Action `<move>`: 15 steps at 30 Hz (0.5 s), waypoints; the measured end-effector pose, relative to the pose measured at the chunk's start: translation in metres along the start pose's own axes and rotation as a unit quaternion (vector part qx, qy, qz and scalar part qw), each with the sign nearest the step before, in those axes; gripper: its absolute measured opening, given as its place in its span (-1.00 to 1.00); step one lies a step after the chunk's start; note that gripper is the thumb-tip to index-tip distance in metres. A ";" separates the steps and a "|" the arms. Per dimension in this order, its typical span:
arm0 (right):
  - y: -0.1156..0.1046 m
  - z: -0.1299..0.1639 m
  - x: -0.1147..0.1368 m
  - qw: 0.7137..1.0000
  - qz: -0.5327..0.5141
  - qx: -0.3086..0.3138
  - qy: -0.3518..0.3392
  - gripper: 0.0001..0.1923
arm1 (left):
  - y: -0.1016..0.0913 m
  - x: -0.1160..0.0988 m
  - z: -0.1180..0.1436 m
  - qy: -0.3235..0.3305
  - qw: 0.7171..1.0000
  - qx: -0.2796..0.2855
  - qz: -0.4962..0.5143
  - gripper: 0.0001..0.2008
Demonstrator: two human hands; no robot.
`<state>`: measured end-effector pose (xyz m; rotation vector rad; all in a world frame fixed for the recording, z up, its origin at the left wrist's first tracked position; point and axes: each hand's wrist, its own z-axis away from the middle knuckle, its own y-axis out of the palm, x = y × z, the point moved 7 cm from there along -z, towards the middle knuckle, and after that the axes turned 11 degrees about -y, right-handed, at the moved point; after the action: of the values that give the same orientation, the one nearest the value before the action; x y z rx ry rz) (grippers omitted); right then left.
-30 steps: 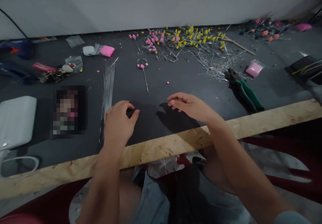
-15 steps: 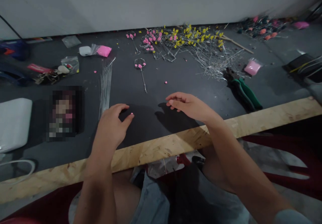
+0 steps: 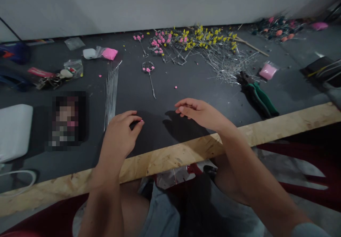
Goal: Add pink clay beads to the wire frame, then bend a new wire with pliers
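My left hand [image 3: 119, 134] is above the front of the dark table, its index finger and thumb closed on a small pink clay bit [image 3: 142, 121] at the thumb tip. Across from it, my right hand [image 3: 198, 112] hovers with loosely curved fingers and nothing visible in them. Another pink clay ball [image 3: 176, 87] lies on the table beyond my right fingertips. Farther back lies a twisted wire stem [image 3: 151, 84] with a wire loop and pink blobs on it. A bundle of straight wires [image 3: 111, 91] lies just beyond my left hand.
Stems with pink and yellow blobs [image 3: 202, 38] are heaped at the back, beside loose wires [image 3: 229, 66]. Green-handled pliers [image 3: 262, 98] lie at right near a pink clay packet [image 3: 268, 70]. Another pink packet [image 3: 110, 54] is at back left. A wooden edge [image 3: 165, 162] borders the table.
My left hand has shifted slightly right, and its index finger has come down toward the thumb over the pink bit. My right hand has hardly moved.
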<state>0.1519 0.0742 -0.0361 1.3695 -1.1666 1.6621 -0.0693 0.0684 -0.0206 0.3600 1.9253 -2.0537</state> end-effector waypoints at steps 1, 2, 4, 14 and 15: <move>0.001 0.001 0.002 1.000 -0.009 0.001 0.001 -0.74 | -0.001 -0.001 0.001 -0.001 1.000 0.001 0.014 -0.79; 0.003 0.001 0.004 1.000 -0.021 0.002 0.004 -0.74 | -0.001 -0.003 0.002 -0.001 1.000 0.002 0.031 -0.80; 0.010 0.003 0.008 0.999 -0.051 0.001 0.012 -0.76 | -0.004 -0.010 0.005 0.001 0.997 0.005 0.074 -0.82; 0.063 0.013 0.024 0.948 -0.298 0.108 0.022 -0.85 | -0.007 -0.048 0.029 0.035 0.919 0.091 0.382 -0.89; 0.063 0.013 0.026 0.942 -0.317 0.110 0.018 -0.87 | -0.007 -0.050 0.030 0.037 0.903 0.101 0.416 -0.90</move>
<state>0.0940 0.0377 -0.0240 1.6239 -0.4382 1.3525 -0.0253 0.0410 0.0065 1.0993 1.2340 -1.6376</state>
